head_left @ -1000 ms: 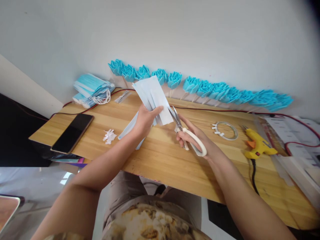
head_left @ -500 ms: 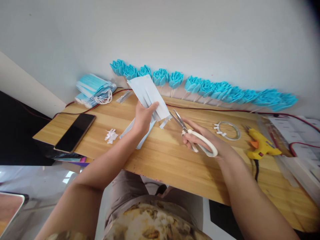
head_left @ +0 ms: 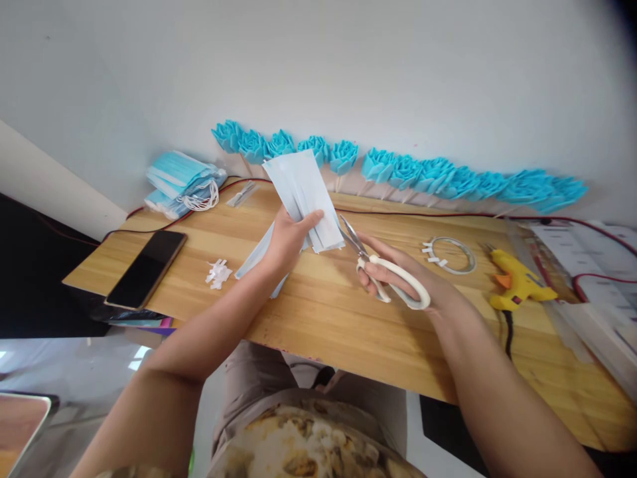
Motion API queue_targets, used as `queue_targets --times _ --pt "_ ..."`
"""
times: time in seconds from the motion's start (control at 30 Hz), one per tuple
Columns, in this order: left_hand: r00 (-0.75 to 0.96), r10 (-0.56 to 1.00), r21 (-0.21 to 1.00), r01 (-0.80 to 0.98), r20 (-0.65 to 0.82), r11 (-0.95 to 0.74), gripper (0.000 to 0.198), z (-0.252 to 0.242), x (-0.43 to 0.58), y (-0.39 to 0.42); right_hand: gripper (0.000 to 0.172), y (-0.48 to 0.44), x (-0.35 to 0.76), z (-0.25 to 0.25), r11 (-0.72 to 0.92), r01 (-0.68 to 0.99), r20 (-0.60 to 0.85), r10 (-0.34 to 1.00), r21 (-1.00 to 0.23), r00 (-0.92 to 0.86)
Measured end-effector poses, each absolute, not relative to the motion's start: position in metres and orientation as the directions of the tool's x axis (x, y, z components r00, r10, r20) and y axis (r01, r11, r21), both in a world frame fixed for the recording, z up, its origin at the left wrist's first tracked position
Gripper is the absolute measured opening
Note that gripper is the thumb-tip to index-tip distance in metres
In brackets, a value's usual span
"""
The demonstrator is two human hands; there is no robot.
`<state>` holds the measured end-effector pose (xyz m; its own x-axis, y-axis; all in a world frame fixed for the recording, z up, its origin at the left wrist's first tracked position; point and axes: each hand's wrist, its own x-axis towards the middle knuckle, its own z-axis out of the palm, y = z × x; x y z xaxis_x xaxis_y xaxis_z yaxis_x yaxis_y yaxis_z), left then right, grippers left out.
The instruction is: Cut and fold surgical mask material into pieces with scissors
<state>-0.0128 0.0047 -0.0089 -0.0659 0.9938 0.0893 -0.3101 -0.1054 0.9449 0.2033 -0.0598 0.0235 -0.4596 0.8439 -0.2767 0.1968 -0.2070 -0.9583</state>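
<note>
My left hand (head_left: pixel 293 239) is closed on a pale blue face mask (head_left: pixel 311 189), thumb on top, holding it tilted above the table. My right hand (head_left: pixel 381 269) grips white-handled scissors (head_left: pixel 398 282) with the fingers through the loops. The blades are parted slightly and their tips lie close to the lower right corner of the mask; whether they touch it I cannot tell. Under my left wrist, pale blue strips (head_left: pixel 256 252) rest on the table, partly hidden. A small heap of white scraps (head_left: pixel 217 273) lies to the left of them.
Several blue flowers (head_left: pixel 405 171) on sticks line the wall. A stack of masks (head_left: pixel 182 179) sits at the back left, a black phone (head_left: pixel 146 269) in front of it. To the right are a roll of tape (head_left: pixel 454 255), a yellow glue gun (head_left: pixel 520 279) and a power strip (head_left: pixel 597 265).
A small strip hanging at the mask's lower edge is no longer seen there. My left hand has turned the mask slightly more upright, and the scissors have shifted a little left.
</note>
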Motion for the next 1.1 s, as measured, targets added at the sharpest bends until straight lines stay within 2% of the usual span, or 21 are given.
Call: queue_targets --times 0.37,0.57,0.7,0.93,1.1 --pt "0.010 0.997 0.967 -0.244 0.078 -0.073 0.051 -0.010 -0.003 -0.008 0.106 -0.060 0.194 0.010 -0.199 0.119 -0.230 0.895 -0.973 -0.382" --pt "0.026 0.996 0.967 -0.244 0.085 -0.076 0.055 -0.013 0.000 -0.010 0.118 -0.056 0.190 -0.001 -0.161 0.076 -0.177 0.926 -0.984 -0.334" --pt "0.016 0.995 0.974 -0.205 0.102 -0.097 0.051 -0.011 0.002 -0.013 0.113 -0.058 0.187 0.001 -0.161 0.072 -0.176 0.925 -0.984 -0.336" --pt "-0.007 0.993 0.982 -0.146 0.116 -0.116 0.048 -0.012 0.005 -0.017 0.115 -0.060 0.183 -0.001 -0.140 0.085 -0.160 0.939 -0.986 -0.304" --pt "-0.006 0.990 0.981 -0.137 0.140 -0.140 0.047 -0.010 0.005 -0.017 0.111 -0.060 0.182 -0.002 -0.120 0.088 -0.140 0.946 -0.989 -0.291"
